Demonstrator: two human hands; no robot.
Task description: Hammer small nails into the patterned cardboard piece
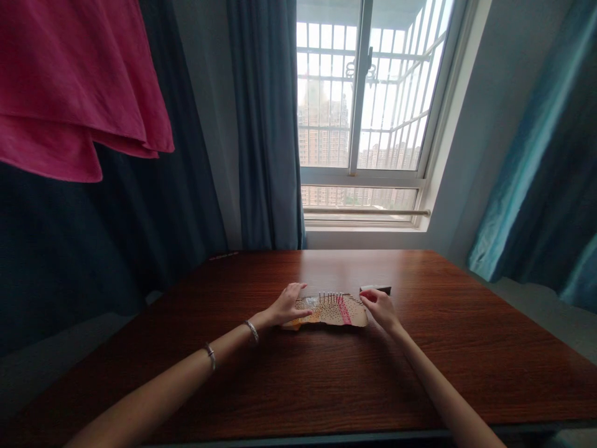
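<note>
A flat tan board point(330, 312) studded with holes and a row of upright metal pins lies on the brown wooden table point(326, 373); pink and orange threads run across it. My left hand point(290, 305) rests on the board's left end, fingers spread flat. My right hand point(377, 307) sits at the board's right edge, its fingers pinched together on something too small to make out. A small dark box point(375, 289) lies just behind my right hand.
A window point(368, 112) with bars is straight ahead beyond the table. Blue curtains point(265, 124) hang at both sides. A pink cloth point(74, 87) hangs at the upper left.
</note>
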